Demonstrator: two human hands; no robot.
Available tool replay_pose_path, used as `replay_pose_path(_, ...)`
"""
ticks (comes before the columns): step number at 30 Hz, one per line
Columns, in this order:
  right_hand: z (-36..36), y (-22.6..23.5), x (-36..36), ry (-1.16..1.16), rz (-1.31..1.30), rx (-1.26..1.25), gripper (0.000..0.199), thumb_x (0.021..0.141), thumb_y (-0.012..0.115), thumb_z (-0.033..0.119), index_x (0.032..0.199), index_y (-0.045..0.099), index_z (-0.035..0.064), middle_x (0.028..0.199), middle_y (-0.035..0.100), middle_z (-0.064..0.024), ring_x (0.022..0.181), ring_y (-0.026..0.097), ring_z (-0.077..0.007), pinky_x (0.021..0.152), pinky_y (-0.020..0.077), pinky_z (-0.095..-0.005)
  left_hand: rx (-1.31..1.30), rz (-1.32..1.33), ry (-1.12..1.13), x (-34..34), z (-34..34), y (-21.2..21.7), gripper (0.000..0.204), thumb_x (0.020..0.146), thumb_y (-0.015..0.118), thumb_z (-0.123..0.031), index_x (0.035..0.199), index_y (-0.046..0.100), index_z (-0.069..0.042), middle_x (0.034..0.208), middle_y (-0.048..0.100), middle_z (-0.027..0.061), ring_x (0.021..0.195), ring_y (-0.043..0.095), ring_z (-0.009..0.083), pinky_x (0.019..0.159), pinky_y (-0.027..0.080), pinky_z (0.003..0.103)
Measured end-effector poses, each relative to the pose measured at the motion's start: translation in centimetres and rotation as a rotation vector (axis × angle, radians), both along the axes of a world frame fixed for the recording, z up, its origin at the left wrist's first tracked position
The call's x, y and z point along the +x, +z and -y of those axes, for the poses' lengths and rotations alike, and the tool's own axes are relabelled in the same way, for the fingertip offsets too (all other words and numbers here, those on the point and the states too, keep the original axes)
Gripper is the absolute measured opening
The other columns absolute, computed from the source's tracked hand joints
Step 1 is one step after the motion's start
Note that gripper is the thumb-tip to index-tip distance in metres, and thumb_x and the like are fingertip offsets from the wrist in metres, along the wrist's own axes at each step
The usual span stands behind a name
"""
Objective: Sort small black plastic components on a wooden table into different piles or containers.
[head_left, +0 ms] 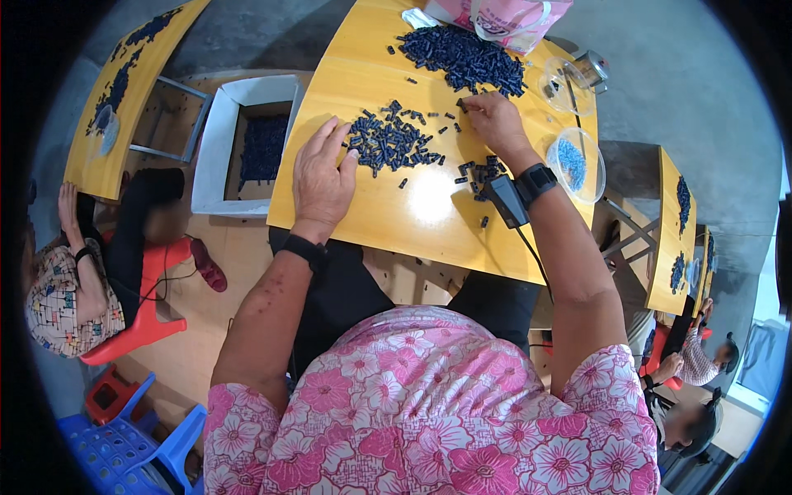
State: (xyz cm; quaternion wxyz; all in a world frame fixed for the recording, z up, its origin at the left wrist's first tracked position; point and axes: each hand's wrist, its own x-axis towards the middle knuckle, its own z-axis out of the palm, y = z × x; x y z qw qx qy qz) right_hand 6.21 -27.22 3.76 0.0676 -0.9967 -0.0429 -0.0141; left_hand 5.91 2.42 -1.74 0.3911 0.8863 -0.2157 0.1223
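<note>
My left hand [324, 177] lies at the left edge of a loose pile of small dark-blue cylindrical parts [388, 142], its fingers stretched out and apart. Farther to the right, my right hand [495, 124] pinches a small dark part [463, 105] between thumb and fingertips, just above the yellow table [371, 223]. Several single parts are scattered between the two hands. Below my right hand, beside the wrist, sits a smaller cluster of dark parts [477, 175]. A large heap of the same parts [462, 58] covers the far side of the table.
Light-blue bits fill a clear tub [571, 165] at the table's right edge. Behind it stand another clear tub [554, 89] and a metal cup [592, 70]. A pink bag [520, 21] is at the back. On the floor to the left, a white box [216, 157] holds dark parts. Other people sit at both sides.
</note>
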Motion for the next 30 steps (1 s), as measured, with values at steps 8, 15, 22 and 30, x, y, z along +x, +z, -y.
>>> replay_pose_path(8,1.3,0.9,-1.0,-0.257,-0.223,0.771,0.020,0.084,0.071,0.011,0.102,0.074,0.0014,0.088,0.072,-0.0052,0.081,0.066,-0.0117,0.074,0.0533,-0.0274,0.011,0.000,-0.013,0.1,0.0,0.0,0.038,0.091,0.059,-0.016,0.127,0.060,-0.004,0.136,0.056,0.0163,0.123,0.053,0.0355,0.106,0.039,0.042)
replay_pose_path(15,2.4,1.3,-2.8,-0.231,-0.330,0.769,0.022,0.086,0.068,0.003,0.107,0.071,-0.0004,0.093,0.069,-0.0007,0.084,0.061,-0.0086,0.080,0.0507,-0.0258,0.001,0.007,-0.027,0.3,0.1,-0.1,0.038,0.090,0.059,-0.016,0.126,0.060,-0.004,0.136,0.056,0.0164,0.123,0.053,0.0355,0.106,0.040,0.042)
replay_pose_path(22,1.8,-0.5,-1.9,-0.263,-0.100,0.651,0.030,0.083,0.070,0.002,0.112,0.071,0.0029,0.096,0.068,-0.0046,0.082,0.061,-0.0113,0.079,0.0518,-0.0268,-0.010,-0.006,-0.011,0.3,0.1,-0.4,0.040,0.086,0.063,-0.016,0.125,0.062,-0.004,0.133,0.057,0.0163,0.121,0.053,0.0351,0.105,0.039,0.043)
replay_pose_path(30,1.1,-1.8,0.2,-0.029,0.112,0.379,0.039,0.077,0.069,-0.001,0.115,0.069,0.0062,0.098,0.063,-0.0101,0.083,0.062,-0.0209,0.080,0.0522,-0.0299,0.035,-0.017,0.009,0.2,0.2,-0.1,0.039,0.089,0.061,-0.015,0.127,0.061,-0.006,0.137,0.056,0.0130,0.124,0.052,0.0326,0.107,0.039,0.041)
